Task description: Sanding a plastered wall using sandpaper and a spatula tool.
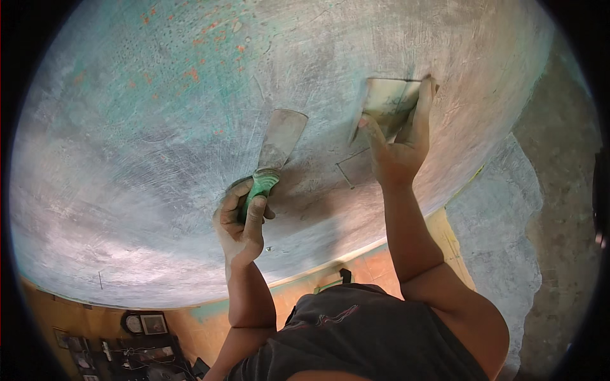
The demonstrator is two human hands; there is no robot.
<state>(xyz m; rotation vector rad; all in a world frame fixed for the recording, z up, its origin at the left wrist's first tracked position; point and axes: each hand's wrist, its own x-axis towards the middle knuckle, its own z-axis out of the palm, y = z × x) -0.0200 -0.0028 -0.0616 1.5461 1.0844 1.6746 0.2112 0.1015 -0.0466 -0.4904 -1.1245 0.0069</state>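
My left hand grips the green handle of a putty knife, its broad blade pointing up, next to the scraped wall surface. Whether the blade touches the surface I cannot tell. My right hand holds a pale, roughly rectangular sheet or block near the same surface, fingers on its right edge and thumb at its lower left. The sheet bears faint marks. Patches of green and orange paint show through the whitish, dusty coating at the upper left.
A nail sticks out between my forearms, and a thin one stands at the lower left. A dark shelf unit with cables, a clock and a framed picture is at the lower left. Bare grey wall lies at the right.
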